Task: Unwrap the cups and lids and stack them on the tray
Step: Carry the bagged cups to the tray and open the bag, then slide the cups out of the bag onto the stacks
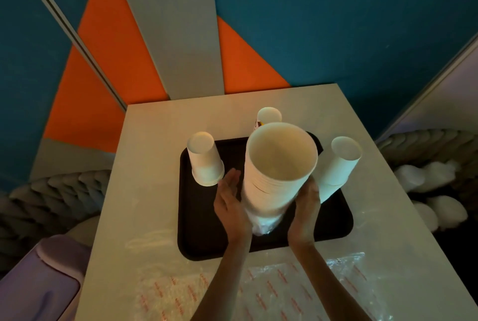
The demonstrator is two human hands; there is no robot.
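Observation:
A tall stack of white paper cups (276,173) stands mouth up in the middle of the black tray (333,219), with clear plastic wrap (263,225) bunched round its base. My left hand (229,204) lies flat against the stack's left side, fingers straight. My right hand (306,206) presses against its right side. Upside-down cup stacks stand around it: one at the tray's left (205,160), one at the right (337,168), one behind (267,117).
The tray sits on a pale table (144,165). Clear wrappers with red print (271,292) lie on the table's near edge, under my forearms. Grey braided cushions (46,196) flank the table. A lilac bin (44,276) stands at the lower left.

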